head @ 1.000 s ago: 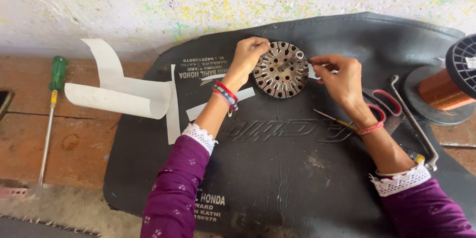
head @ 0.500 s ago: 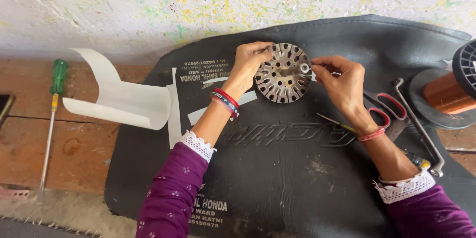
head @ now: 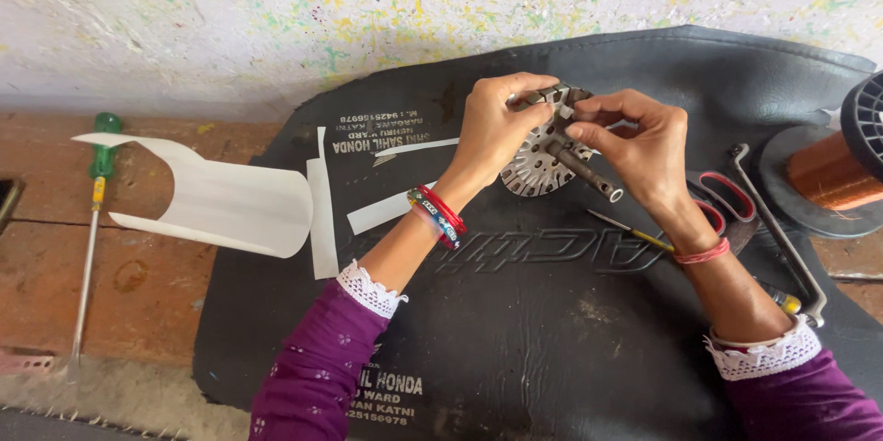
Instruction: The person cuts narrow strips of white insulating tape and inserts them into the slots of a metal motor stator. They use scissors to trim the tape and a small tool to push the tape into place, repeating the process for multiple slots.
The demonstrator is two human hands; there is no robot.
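My left hand (head: 498, 125) grips the upper left rim of a round, slotted metal motor core (head: 534, 168), which is tilted up on edge over the black mat (head: 552, 331). A short metal shaft (head: 587, 171) sticks out of the core's middle toward me. My right hand (head: 641, 141) pinches the core's top edge beside the shaft, with its fingers closed on it. Both hands meet at the top of the core and hide its upper part.
White paper strips (head: 322, 211) and a curled white sheet (head: 216, 197) lie left of the core. A green-handled screwdriver (head: 92, 220) rests on the brick ledge at far left. Red-handled scissors (head: 727, 202), a bent metal rod (head: 777, 229) and a copper wire spool (head: 842, 165) sit at right.
The core has been lifted from lying flat to tilted on edge, showing its shaft. Both hands have closed in on its top rim.
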